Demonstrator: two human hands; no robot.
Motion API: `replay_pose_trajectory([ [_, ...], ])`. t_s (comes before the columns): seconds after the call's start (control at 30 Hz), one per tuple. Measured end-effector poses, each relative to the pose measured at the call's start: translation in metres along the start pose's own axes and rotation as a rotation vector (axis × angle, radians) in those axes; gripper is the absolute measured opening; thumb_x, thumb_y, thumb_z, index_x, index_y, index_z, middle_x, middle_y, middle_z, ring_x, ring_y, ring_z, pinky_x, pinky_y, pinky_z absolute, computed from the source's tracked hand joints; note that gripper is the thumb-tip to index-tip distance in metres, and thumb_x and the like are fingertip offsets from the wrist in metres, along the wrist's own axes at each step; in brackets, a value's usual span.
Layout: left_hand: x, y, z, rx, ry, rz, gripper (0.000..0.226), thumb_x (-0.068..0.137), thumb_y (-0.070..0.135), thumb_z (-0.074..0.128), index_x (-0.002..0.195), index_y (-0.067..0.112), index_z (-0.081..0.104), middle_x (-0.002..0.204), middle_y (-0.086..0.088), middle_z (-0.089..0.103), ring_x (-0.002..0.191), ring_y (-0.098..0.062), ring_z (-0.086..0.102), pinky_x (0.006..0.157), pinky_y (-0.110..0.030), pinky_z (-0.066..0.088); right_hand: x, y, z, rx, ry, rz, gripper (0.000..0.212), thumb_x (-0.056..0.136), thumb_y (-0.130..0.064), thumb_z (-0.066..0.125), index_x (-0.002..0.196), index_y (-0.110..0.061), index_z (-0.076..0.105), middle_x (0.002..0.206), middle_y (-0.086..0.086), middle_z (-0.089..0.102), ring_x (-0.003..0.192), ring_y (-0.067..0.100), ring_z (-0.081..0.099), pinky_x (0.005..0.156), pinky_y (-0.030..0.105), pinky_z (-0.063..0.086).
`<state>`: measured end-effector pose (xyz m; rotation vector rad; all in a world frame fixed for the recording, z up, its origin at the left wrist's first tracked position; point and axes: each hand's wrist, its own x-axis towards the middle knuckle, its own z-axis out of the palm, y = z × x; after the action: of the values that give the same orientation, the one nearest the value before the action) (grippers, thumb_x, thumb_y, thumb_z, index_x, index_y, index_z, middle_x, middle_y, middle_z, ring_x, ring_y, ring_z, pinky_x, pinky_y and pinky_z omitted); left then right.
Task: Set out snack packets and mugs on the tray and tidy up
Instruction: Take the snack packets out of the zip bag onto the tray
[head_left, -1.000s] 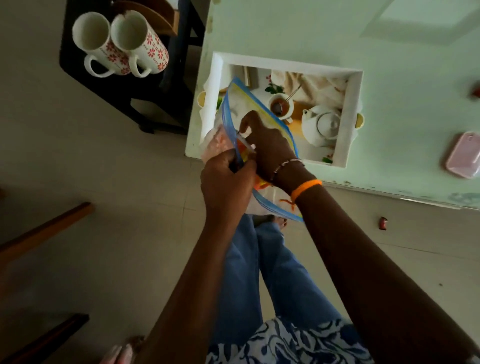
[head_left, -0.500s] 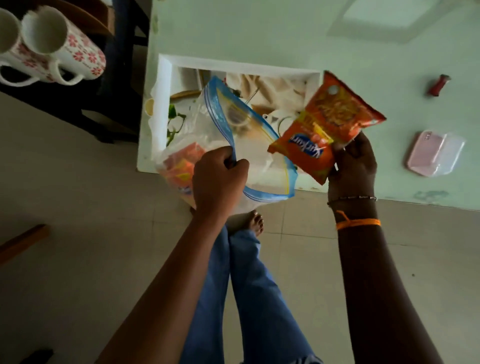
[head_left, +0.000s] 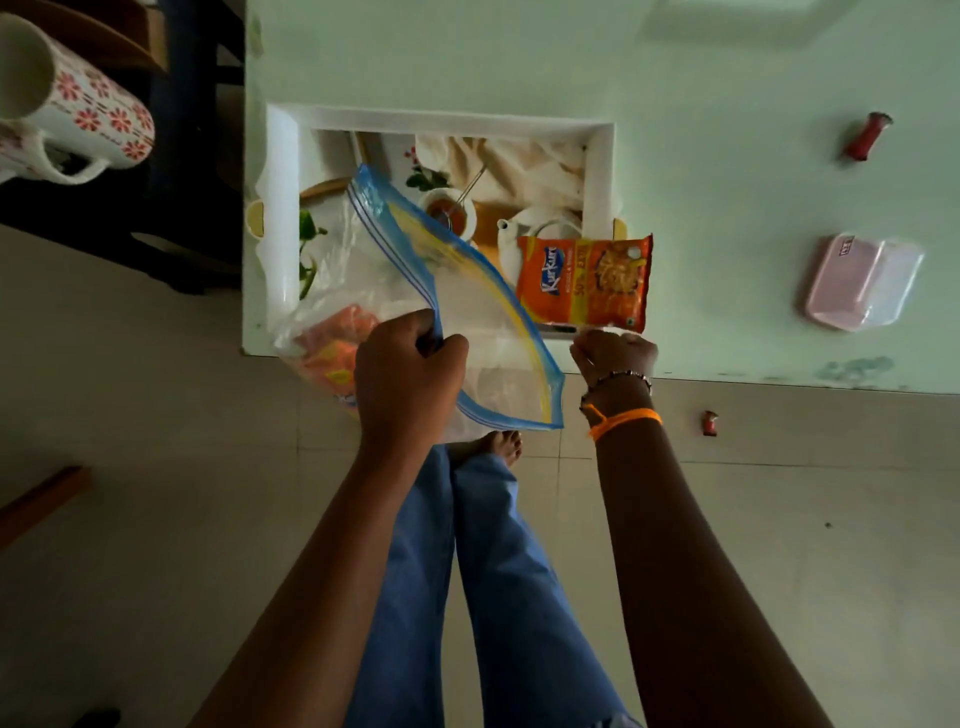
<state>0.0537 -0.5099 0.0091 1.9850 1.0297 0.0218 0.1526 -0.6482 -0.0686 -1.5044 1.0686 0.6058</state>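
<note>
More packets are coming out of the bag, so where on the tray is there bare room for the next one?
Free: the tray's far strip, between its far rim and the orange snack packet. Crowded: the near-left part under the zip bag gripped by the left hand.

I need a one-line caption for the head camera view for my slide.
Left hand holds a zip bag open while right hand sets an orange snack packet on the tray.

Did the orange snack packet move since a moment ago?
Yes. The orange snack packet has come down out of the air. It now lies on the near right corner of the white tray, with the right hand at its near edge.
</note>
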Motion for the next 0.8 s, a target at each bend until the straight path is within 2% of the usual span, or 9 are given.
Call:
replay_pose_trajectory([
  [0.07, 0.000, 0.000, 0.000, 0.005, -0.002, -0.003, 0.023, 0.064, 0.013, 0.051, 0.054, -0.004, 0.040, 0.048, -0.014, 0.032, 0.052, -0.020, 0.027, 0.051, -0.036, 0.023, -0.001, 0.008, -0.006, -0.213, 0.177, -0.214, 0.029, 0.077, -0.001, 0.061, 0.076, -0.017, 0.036, 0.073, 0.001, 0.044, 0.069, 0.021, 0.048, 0.067, 0.025, 0.044],
  [0.13, 0.001, 0.000, 0.000, 0.003, -0.001, -0.009, 0.023, 0.066, 0.010, 0.053, 0.051, 0.002, 0.037, 0.046, -0.005, 0.027, 0.052, -0.016, 0.025, 0.050, -0.031, 0.020, -0.006, 0.010, -0.007, -0.453, 0.230, -0.587, 0.027, 0.077, -0.006, 0.059, 0.069, -0.021, 0.038, 0.067, 0.000, 0.046, 0.071, 0.021, 0.045, 0.054, 0.020, 0.034],
  [0.23, 0.001, 0.000, -0.001, -0.026, -0.017, -0.016, 0.032, 0.066, 0.008, 0.053, 0.048, 0.014, 0.028, 0.046, 0.002, 0.023, 0.050, -0.015, 0.020, 0.049, -0.028, 0.018, -0.002, -0.001, 0.004, -0.791, 0.253, -1.008, 0.001, 0.080, -0.012, 0.053, 0.080, -0.012, 0.054, 0.087, 0.011, 0.060, 0.081, 0.027, 0.049, 0.056, 0.027, 0.027],
  [0.27, 0.001, 0.001, -0.001, -0.039, -0.024, -0.015, 0.031, 0.065, 0.010, 0.052, 0.048, 0.015, 0.026, 0.046, 0.002, 0.023, 0.050, -0.015, 0.020, 0.049, -0.029, 0.018, 0.003, -0.004, 0.008, -0.904, 0.244, -1.095, 0.008, 0.079, -0.014, 0.053, 0.087, -0.011, 0.057, 0.096, 0.013, 0.061, 0.087, 0.031, 0.049, 0.059, 0.030, 0.030],
  [0.37, -0.001, -0.001, -0.003, -0.093, -0.031, -0.032, 0.028, 0.063, 0.009, 0.050, 0.048, 0.014, 0.027, 0.048, 0.000, 0.023, 0.052, -0.016, 0.021, 0.051, -0.031, 0.019, 0.019, -0.010, 0.019, -1.247, 0.094, -1.162, 0.028, 0.078, -0.013, 0.055, 0.106, -0.018, 0.057, 0.120, 0.015, 0.052, 0.106, 0.039, 0.044, 0.081, 0.042, 0.038],
  [0.5, -0.008, -0.004, -0.014, -0.173, -0.030, -0.072, 0.033, 0.064, 0.003, 0.051, 0.048, 0.015, 0.026, 0.041, 0.007, 0.026, 0.043, -0.008, 0.024, 0.045, -0.021, 0.022, 0.029, -0.012, 0.014, -1.558, -0.073, -1.132, 0.036, 0.085, -0.012, 0.048, 0.118, -0.025, 0.054, 0.136, 0.010, 0.044, 0.125, 0.040, 0.031, 0.102, 0.046, 0.028],
  [0.63, -0.023, -0.015, -0.037, -0.298, 0.084, -0.188, 0.035, 0.065, -0.001, 0.053, 0.043, 0.009, 0.028, 0.033, 0.010, 0.031, 0.033, -0.002, 0.033, 0.039, -0.007, 0.024, -0.021, -0.036, 0.024, -1.258, -0.175, -1.221, 0.033, 0.077, 0.000, 0.050, 0.104, -0.014, 0.064, 0.119, 0.014, 0.058, 0.110, 0.035, 0.047, 0.093, 0.037, 0.036],
  [0.73, -0.036, -0.024, -0.056, -0.296, 0.140, -0.267, 0.019, 0.060, 0.011, 0.052, 0.045, 0.006, 0.042, 0.041, 0.006, 0.034, 0.044, -0.004, 0.032, 0.041, -0.018, 0.027, -0.093, -0.046, 0.034, -0.740, -0.591, -1.220, 0.016, 0.077, -0.006, 0.054, 0.085, -0.015, 0.065, 0.082, 0.003, 0.068, 0.075, 0.016, 0.065, 0.069, 0.027, 0.053],
  [0.8, -0.043, -0.029, -0.065, -0.300, 0.146, -0.274, 0.032, 0.067, 0.004, 0.056, 0.039, 0.016, 0.047, 0.035, 0.010, 0.043, 0.037, -0.004, 0.038, 0.038, -0.011, 0.029, -0.134, -0.037, 0.041, -0.707, -0.884, -1.101, 0.012, 0.079, -0.012, 0.057, 0.083, -0.021, 0.065, 0.075, -0.006, 0.068, 0.066, 0.004, 0.066, 0.062, 0.016, 0.053],
])
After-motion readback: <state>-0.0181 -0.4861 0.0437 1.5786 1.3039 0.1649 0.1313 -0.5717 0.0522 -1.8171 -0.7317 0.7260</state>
